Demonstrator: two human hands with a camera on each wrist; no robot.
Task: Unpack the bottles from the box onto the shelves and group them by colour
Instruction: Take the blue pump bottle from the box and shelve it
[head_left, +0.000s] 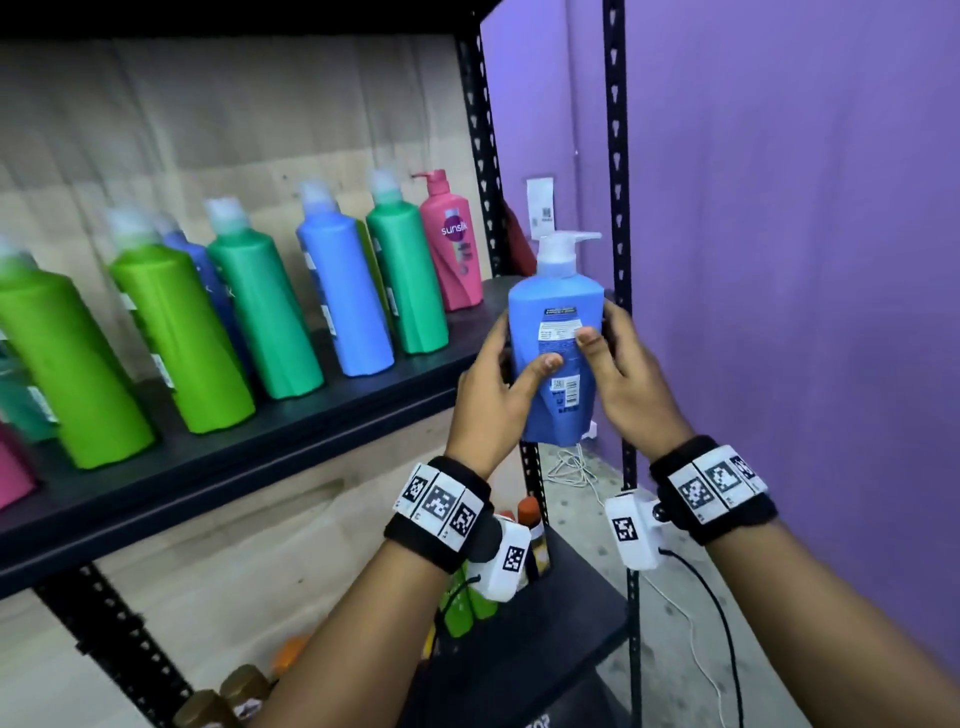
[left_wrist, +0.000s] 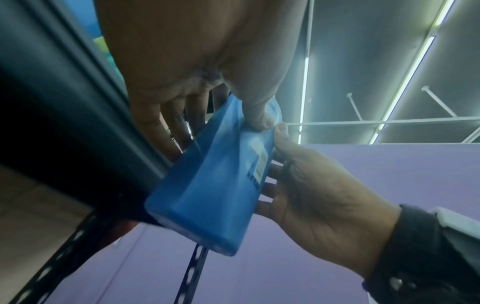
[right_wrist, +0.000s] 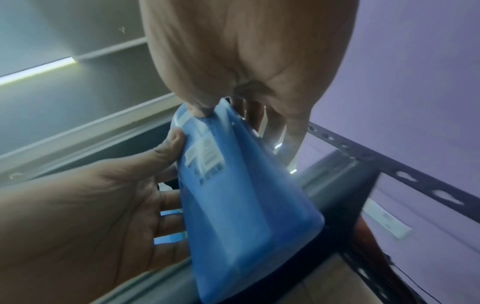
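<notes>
I hold a blue pump bottle (head_left: 558, 332) with a white pump upright in both hands, its back label towards me, just off the right end of the black shelf (head_left: 311, 431). My left hand (head_left: 496, 382) grips its left side, thumb on the label. My right hand (head_left: 621, 364) grips the right side the same way. The left wrist view shows the blue bottle (left_wrist: 207, 195) from below between the left hand (left_wrist: 187, 98) and the right hand (left_wrist: 317, 185). In the right wrist view the blue bottle (right_wrist: 246, 195) sits between the right hand (right_wrist: 246, 61) and the left hand (right_wrist: 91, 205).
On the shelf stand several bottles: lime green (head_left: 176, 332), green (head_left: 260, 312), blue (head_left: 343, 296), green (head_left: 408, 275) and a pink Sunsilk bottle (head_left: 449, 244). A black upright post (head_left: 618, 156) rises beside the held bottle. Below are more bottles (head_left: 462, 608); a purple wall (head_left: 805, 260) stands at the right.
</notes>
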